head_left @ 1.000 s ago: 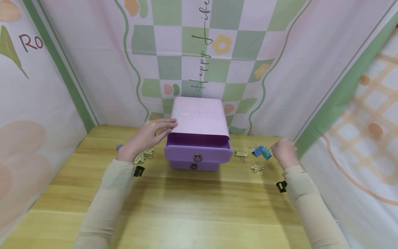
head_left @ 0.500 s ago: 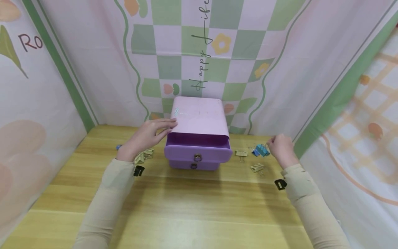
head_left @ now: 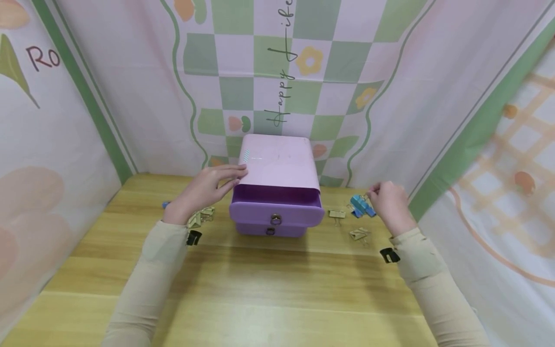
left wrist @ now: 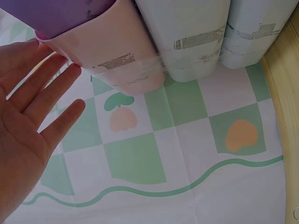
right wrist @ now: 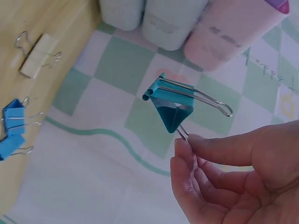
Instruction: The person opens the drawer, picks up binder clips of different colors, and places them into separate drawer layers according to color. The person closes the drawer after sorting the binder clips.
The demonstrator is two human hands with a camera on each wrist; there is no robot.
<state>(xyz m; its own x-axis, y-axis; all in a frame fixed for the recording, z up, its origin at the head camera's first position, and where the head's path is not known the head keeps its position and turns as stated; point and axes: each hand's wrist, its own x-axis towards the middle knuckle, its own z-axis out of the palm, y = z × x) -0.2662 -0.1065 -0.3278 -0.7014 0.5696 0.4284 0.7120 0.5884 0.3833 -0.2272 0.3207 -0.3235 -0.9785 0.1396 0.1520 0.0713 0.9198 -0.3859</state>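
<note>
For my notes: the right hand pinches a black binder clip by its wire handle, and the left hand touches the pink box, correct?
The colour is wrong: the right wrist view shows the right hand pinching a teal binder clip, not black.

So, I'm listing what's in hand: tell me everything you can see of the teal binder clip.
The teal binder clip has a hollow, triangular body that looks like painted metal, plus two silvery wire handles. The right hand pinches one handle between thumb and fingers; the other handle sticks out free. It is held tilted in the air, one open end showing to the right wrist camera, apart from the blue clips on the tabletop. Only the hand is seen touching it.
</note>
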